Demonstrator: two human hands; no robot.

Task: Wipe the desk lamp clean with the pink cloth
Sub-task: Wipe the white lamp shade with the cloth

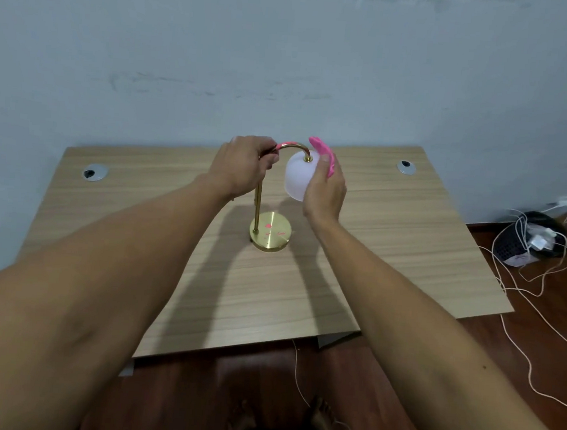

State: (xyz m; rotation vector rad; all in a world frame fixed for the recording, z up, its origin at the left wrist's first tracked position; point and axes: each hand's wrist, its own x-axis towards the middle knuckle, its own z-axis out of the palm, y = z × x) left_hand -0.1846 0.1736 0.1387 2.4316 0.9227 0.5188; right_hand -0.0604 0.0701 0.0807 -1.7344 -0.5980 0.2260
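A desk lamp stands on the wooden desk [391,243]: round brass base [270,231], thin brass stem curving over the top, and a white frosted shade [298,175] hanging from the curve. My left hand [245,166] is closed around the top of the curved stem. My right hand [325,189] presses the pink cloth [324,155] against the right side of the shade; the cloth sticks up above my fingers. Pink reflections show on the stem and base.
Two round cable grommets [94,173] [406,167] sit in the desk's back corners. A blue-grey wall rises behind it. On the floor at right, a black basket [527,242] with chargers and white cables trailing. My bare feet [322,418] show below the desk's front edge.
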